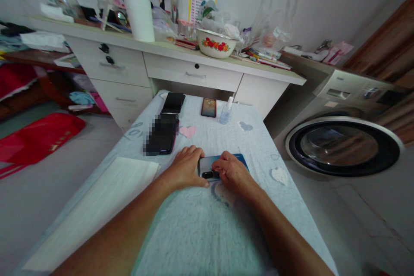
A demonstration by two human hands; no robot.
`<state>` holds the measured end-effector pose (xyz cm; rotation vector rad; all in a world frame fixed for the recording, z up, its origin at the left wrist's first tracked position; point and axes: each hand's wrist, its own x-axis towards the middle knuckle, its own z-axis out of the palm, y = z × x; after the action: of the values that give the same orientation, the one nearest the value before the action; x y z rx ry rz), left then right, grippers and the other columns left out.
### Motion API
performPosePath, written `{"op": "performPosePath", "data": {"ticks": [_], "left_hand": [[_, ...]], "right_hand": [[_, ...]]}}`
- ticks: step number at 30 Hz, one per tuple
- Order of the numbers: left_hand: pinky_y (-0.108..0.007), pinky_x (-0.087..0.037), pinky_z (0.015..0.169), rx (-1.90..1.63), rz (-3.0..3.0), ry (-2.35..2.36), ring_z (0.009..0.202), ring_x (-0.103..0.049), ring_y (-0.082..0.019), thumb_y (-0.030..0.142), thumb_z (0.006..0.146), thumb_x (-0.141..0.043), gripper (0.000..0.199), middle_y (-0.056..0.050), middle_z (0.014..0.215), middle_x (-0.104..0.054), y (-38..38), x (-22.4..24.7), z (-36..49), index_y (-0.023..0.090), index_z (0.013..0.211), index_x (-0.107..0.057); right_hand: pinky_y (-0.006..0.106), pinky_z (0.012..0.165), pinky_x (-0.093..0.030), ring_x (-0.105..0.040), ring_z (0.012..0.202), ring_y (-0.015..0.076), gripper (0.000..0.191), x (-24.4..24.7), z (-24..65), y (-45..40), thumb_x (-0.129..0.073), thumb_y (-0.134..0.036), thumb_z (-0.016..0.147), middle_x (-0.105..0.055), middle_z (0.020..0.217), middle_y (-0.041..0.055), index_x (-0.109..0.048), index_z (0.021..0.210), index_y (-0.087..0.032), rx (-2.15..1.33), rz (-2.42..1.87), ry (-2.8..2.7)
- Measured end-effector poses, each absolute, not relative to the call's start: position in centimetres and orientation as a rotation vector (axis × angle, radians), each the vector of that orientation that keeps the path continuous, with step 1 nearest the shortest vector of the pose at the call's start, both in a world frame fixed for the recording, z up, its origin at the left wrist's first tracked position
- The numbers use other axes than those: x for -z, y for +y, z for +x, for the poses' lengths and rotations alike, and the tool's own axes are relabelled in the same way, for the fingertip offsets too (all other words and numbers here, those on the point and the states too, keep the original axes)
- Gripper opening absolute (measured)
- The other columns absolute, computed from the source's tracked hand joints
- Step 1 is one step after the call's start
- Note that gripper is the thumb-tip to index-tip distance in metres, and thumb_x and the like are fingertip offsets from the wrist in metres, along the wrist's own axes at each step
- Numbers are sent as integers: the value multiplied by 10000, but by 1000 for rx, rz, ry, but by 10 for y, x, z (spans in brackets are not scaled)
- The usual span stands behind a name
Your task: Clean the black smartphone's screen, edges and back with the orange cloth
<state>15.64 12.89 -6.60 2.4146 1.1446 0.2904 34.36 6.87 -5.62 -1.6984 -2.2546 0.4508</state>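
Observation:
A blue smartphone (239, 159) lies back side up on the cloth-covered table, its dark camera block towards me. My left hand (186, 167) grips its left end, thumb at the near corner and fingers at the far one. On the middle of the phone's back, beside the camera block, rests my right hand (230, 172). Its fingers are curled and pressed together; whatever they may pinch is hidden. Left of my hands lies a dark phone (163, 138), partly pixelated. Beyond that is a black tablet-like device (173, 103).
Farther back stand a brownish phone (208, 107) and a clear spray bottle (224, 112). A pale folded sheet (97, 207) covers the table's left side. Behind, a white desk (194, 69) carries an enamel bowl (216, 44) and clutter. A washing machine (343, 138) stands right.

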Motion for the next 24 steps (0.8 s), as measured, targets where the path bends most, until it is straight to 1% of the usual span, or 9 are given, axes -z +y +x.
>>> {"op": "performPosePath", "data": {"ticks": [5,8,13,17,24], "left_hand": [[-357,-408,816,-291,2403,1154,980,-488,-274,496,464,-803,660,-48,1022,-529,128,64,157,216,991,-521],[-362,-403,823,-298,2388,1149,990,-487,-275,502,463,-801,662,-50,1036,-529,128,63,156,217,991,-523],[-363,-407,821,-309,2380,1134,989,-492,-279,501,447,-810,685,-53,1032,-537,129,64,156,214,996,-519],[-363,-411,816,-314,2380,1131,972,-500,-276,504,434,-815,693,-53,1026,-544,129,64,156,211,982,-509],[-364,-415,816,-284,2358,1163,963,-505,-276,482,435,-816,676,-51,1010,-550,129,62,157,215,971,-502]], "right_hand": [[228,730,-364,-511,803,132,218,48,339,73,-484,-79,807,-532,880,32,-654,894,-183,-451,-1728,-2322],[231,695,-345,-507,769,129,200,38,336,77,-480,-98,817,-546,867,33,-652,874,-183,-457,-1759,-2373],[234,611,-306,-483,671,116,189,27,332,83,-480,-111,812,-552,809,28,-647,761,-181,-478,-1801,-2449],[222,635,-319,-491,694,109,181,35,334,85,-488,-94,798,-540,794,20,-637,736,-176,-501,-1739,-2405],[214,692,-352,-507,744,109,151,45,338,83,-524,-79,781,-534,832,15,-641,808,-170,-542,-1708,-2283]]}}
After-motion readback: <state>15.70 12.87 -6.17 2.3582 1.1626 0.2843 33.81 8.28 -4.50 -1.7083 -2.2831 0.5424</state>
